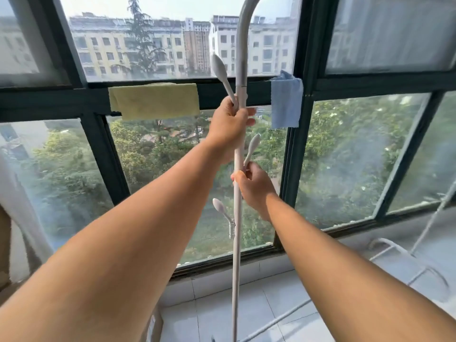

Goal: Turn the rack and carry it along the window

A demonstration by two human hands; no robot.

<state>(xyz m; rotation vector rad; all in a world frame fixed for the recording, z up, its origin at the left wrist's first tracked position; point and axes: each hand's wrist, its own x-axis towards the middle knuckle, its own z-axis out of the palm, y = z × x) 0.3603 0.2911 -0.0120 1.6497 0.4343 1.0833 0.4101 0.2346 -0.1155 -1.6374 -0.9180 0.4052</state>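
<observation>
I see the dark window frame (298, 144) filling the view, a yellow cloth (155, 101) and a blue cloth (286, 99) draped over its crossbar. In front stands the white pole (237, 243), upright, curving at the top. My left hand (229, 124) wraps around it high up; my right hand (254, 186) pinches the base of a small white peg (253, 146) just below.

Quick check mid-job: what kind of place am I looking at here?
Probably an enclosed balcony or sunroom in an upper-floor flat. Dark-framed windows look out over treetops and apartment blocks, cloths hang on the window rail, and both hands grip a white pole with side pegs, seemingly a clothes stand.
</observation>
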